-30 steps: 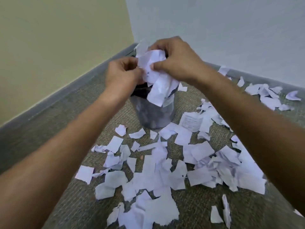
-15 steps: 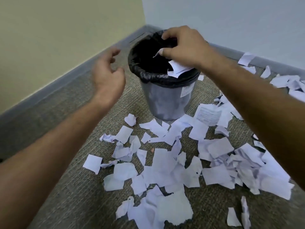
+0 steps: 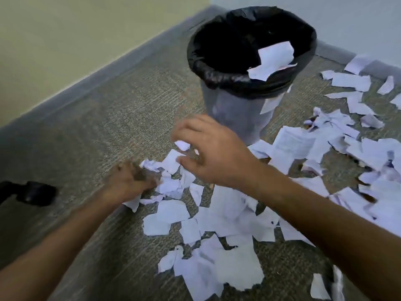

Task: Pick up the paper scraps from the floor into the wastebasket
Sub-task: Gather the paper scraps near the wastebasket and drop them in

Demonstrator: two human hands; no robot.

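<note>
The wastebasket (image 3: pixel 236 114) stands on the carpet floor (image 3: pixel 121 118) at the far side, near the corner of the two walls. It has a black liner (image 3: pixel 217 77) folded over its rim. Some white paper (image 3: pixel 271 61) lies inside, at the right part of the opening, and leans on the rim.

Many white paper scraps (image 3: pixel 227 213) lie on the floor in front of the wastebasket and to the right of it. One bigger piece with print (image 3: pixel 293 142) lies just right of the base of the wastebasket.

The left hand (image 3: pixel 132 181) is low on the floor, at the left edge of the scraps. Its fingers are curled and touch a crumpled scrap (image 3: pixel 169 185), but the hand is blurred and I cannot tell if it really grasps the paper.

The right hand (image 3: pixel 214 153) is above the scraps, in front of the wastebasket. Its fingers are bent and spread, not clenched. A small scrap (image 3: pixel 182 145) shows at the fingertips; whether it is held I cannot tell.

A dark object (image 3: pixel 34 193) lies on the floor at the left, well apart from the scraps.
</note>
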